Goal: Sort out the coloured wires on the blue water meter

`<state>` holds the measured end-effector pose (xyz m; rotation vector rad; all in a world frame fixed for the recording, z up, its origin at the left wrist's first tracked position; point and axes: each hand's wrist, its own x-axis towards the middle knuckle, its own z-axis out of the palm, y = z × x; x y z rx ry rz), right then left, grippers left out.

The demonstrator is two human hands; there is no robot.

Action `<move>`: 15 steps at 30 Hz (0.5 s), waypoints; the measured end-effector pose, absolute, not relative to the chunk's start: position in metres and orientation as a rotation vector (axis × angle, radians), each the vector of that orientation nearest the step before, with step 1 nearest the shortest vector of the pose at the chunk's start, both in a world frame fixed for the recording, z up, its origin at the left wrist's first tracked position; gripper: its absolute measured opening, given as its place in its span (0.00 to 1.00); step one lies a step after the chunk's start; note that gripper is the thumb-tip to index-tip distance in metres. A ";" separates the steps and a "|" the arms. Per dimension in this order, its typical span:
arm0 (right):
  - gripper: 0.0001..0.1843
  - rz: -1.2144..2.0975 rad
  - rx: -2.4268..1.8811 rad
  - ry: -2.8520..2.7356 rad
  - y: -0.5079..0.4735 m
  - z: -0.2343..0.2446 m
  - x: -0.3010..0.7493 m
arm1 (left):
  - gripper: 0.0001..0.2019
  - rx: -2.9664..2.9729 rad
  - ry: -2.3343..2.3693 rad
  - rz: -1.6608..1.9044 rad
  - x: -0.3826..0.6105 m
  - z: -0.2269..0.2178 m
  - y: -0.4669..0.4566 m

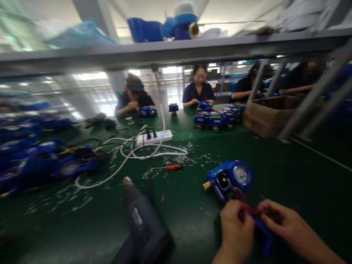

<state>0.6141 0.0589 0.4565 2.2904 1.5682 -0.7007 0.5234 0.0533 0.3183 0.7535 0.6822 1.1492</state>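
A blue water meter (229,179) with a round white dial and a brass fitting lies opened on the green table. Red wires (244,204) run from it toward me. My left hand (237,229) and my right hand (280,222) are both pinched closed on these wires, just in front of the meter. A blue plastic cover piece (264,234) sits between and below my hands. A dark blue heat gun (143,223) lies on the table to the left of my left hand, nozzle pointing away.
A white power strip (155,137) with coiled white cable, a small red-handled screwdriver (172,167), piles of blue meters (35,161) at left and more meters (214,119) ahead, a cardboard box (268,115). Several people sit across the table. A shelf (176,51) overhead.
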 end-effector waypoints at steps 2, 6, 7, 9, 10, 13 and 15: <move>0.20 -0.802 2.361 1.517 0.056 0.459 0.611 | 0.05 0.795 0.624 1.164 0.527 0.319 0.050; 0.20 -0.960 2.427 1.508 0.064 0.456 0.602 | 0.05 0.919 0.519 1.233 0.519 0.312 0.054; 0.19 -0.988 2.423 1.520 0.064 0.456 0.601 | 0.06 0.955 0.510 1.260 0.517 0.311 0.053; 0.19 -0.998 2.406 1.551 0.062 0.458 0.601 | 0.06 1.012 0.518 1.316 0.516 0.313 0.051; 0.18 -0.992 2.390 1.570 0.061 0.460 0.603 | 0.06 1.027 0.527 1.340 0.517 0.314 0.050; 0.17 -0.986 2.356 1.627 0.058 0.461 0.607 | 0.06 1.014 0.526 1.350 0.517 0.317 0.051; 0.17 -1.029 2.339 1.648 0.059 0.460 0.610 | 0.05 1.018 0.526 1.355 0.517 0.318 0.053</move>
